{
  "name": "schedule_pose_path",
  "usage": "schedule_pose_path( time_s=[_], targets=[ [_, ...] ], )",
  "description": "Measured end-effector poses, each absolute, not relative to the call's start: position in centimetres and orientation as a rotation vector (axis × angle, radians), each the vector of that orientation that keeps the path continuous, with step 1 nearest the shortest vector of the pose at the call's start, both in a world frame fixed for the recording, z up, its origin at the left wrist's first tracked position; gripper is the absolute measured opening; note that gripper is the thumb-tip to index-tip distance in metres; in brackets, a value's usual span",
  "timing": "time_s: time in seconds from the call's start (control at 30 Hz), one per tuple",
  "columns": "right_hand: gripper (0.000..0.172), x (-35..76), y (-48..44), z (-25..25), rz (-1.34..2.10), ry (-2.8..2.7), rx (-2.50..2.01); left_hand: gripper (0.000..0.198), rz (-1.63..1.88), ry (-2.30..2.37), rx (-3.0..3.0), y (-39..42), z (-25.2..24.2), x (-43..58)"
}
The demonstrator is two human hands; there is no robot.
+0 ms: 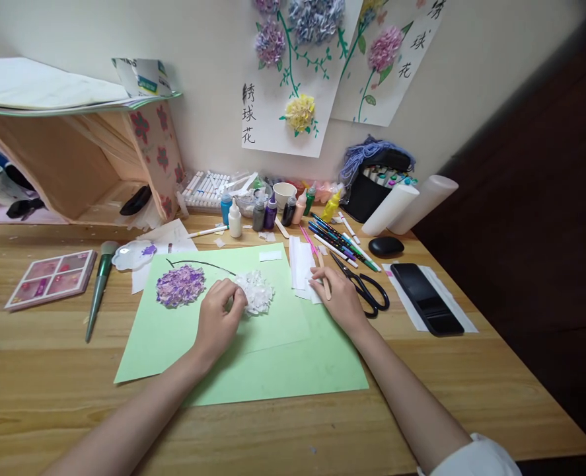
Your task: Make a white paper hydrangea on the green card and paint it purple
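Left grip (222, 311) together at white flower's (259, 292) left edge; right grip (341, 299) clamped on stick (327, 289), scissors (378, 295) crowding its right.

Forearms (168, 391) angle inward — left hand (220, 311) curled, right hand (338, 297) palm-down, fingers (324, 273) bent.

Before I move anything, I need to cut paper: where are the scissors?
In the head view, right of centre, the scissors lie between the right hand and the black phone.
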State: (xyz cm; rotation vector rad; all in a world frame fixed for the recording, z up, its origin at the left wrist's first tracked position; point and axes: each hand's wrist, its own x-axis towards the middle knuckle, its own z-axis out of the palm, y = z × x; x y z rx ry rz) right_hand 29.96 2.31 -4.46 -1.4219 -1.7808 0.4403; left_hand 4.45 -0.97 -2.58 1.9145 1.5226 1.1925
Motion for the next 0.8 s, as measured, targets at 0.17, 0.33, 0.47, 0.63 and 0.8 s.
schedule_pose_path(
  time_s=[0.17,0.33,0.47,0.63,0.8],
  targets=[
    [0.005,30.0,2.7,-5.2,0.42,-1.723,-1.419,0.03,1.184,1.525,1.918,-0.8,-2.6,4.4],
    [0.004,29.6,1.9,-4.8,0.428,-1.568,-1.438,0.03,1.182,1.513,1.942,-1.0,-2.6,4.5],
    [0.016,27.8,0.7,-3.6,0.779,-1.328,-1.346,0.025,1.096,1.412,2.009,-1.6,-2.3,5.1],
    [0.025,24.7,-1.2,-2.3,1.15,-1.248,-1.19,0.013,0.975,1.298,2.051,-2.3,-2.1,6.2],
    [0.028,23.4,-2.3,-2.2,1.218,-1.279,-1.138,0.016,1.024,1.283,1.997,-2.5,-2.1,6.4]
  ],
)
